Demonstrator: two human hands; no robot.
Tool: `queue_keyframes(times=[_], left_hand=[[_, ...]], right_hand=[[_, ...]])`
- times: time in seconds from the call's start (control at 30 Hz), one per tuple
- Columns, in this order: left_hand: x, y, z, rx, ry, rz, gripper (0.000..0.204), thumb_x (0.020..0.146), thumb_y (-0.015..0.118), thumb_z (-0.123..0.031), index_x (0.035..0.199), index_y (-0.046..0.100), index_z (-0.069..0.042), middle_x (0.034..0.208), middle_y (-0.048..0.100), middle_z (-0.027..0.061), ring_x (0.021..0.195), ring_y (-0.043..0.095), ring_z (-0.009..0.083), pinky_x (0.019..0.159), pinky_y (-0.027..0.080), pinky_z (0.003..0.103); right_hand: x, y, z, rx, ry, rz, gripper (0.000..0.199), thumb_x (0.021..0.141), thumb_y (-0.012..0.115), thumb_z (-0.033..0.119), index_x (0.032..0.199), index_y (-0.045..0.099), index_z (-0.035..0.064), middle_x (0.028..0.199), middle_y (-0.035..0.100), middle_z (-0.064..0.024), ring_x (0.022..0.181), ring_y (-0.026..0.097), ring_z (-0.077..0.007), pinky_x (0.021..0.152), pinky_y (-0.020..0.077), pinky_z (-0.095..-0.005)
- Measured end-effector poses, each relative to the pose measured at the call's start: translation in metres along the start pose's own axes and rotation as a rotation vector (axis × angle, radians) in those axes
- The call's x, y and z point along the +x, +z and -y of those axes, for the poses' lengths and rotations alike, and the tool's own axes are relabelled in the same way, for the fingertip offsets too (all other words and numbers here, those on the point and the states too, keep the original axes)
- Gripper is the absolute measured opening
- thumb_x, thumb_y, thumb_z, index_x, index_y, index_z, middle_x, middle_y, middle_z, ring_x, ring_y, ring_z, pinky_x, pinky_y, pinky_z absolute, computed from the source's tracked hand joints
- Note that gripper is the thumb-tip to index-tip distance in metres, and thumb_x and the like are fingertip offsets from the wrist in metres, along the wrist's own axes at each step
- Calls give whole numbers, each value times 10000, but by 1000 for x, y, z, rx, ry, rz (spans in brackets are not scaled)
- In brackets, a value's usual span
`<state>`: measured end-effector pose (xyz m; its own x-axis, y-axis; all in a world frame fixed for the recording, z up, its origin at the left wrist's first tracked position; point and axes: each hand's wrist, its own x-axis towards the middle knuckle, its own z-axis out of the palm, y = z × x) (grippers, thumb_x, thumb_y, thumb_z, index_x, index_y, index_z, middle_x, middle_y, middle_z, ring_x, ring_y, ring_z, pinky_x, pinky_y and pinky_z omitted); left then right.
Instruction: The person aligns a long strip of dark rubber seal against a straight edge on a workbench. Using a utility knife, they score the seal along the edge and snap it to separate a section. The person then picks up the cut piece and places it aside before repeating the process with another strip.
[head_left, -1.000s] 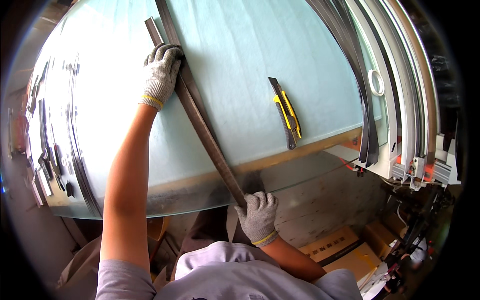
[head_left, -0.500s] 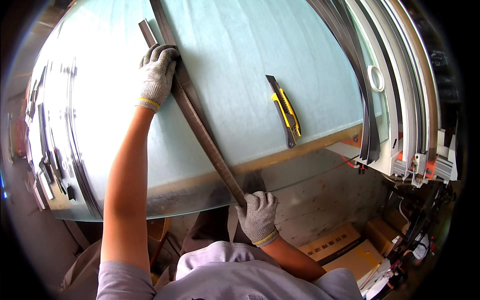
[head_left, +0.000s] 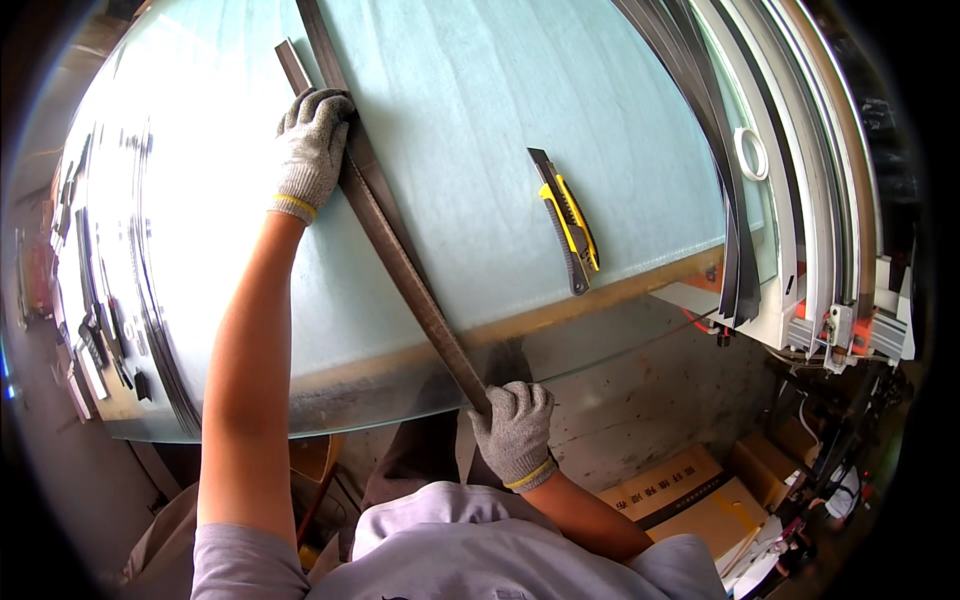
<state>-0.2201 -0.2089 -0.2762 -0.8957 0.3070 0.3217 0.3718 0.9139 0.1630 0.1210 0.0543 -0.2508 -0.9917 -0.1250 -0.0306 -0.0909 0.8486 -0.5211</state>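
Observation:
A long dark metal strip [head_left: 400, 262] lies diagonally across a pale green glass-topped table [head_left: 480, 90], its near end hanging past the front edge. My left hand [head_left: 312, 140], in a grey knit glove, presses down on the strip far up the table. At the front edge, my gloved right hand [head_left: 513, 430] grips the strip's near end. A second dark strip [head_left: 322, 50] runs beside the first near my left hand.
A yellow and black utility knife [head_left: 568, 218] lies on the table to the right. Dark strips [head_left: 715, 150] and white frame profiles [head_left: 800, 170] are stacked along the right side, with a white ring [head_left: 751, 152]. Cardboard boxes [head_left: 680, 495] sit on the floor below. Small dark parts [head_left: 100, 330] line the left edge.
The strip and my left hand have shifted slightly toward the far left. My right hand stays on the near end.

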Motion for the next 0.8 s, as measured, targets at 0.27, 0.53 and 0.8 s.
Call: queue_keyframes(times=[0.27, 0.53, 0.8], left_hand=[[-1, 1, -1, 111, -21, 5, 274, 986, 587, -169, 1255, 623, -127, 1436, 534, 118, 1434, 392, 389, 1171, 323, 538], [8, -16, -20, 231, -107, 109, 296, 975, 614, -198, 1265, 641, -144, 1491, 488, 119, 1480, 324, 403, 1178, 295, 571], [34, -27, -32, 177, -321, 255, 251, 989, 600, -313, 1176, 726, -203, 1423, 558, 98, 1439, 391, 375, 1148, 345, 555]], right_hand=[[-2, -5, -10, 36, -55, 18, 464, 753, 832, 281, 1112, 596, 107, 998, 574, -93, 946, 554, -329, 863, 430, -494], [9, -37, -40, 157, -80, 78, 413, 857, 745, 346, 1158, 612, 98, 1040, 622, -101, 983, 581, -340, 868, 460, -490], [49, -96, -91, 117, -10, 5, 274, 877, 739, 267, 1058, 662, 76, 904, 612, -89, 907, 591, -319, 850, 467, -448]])
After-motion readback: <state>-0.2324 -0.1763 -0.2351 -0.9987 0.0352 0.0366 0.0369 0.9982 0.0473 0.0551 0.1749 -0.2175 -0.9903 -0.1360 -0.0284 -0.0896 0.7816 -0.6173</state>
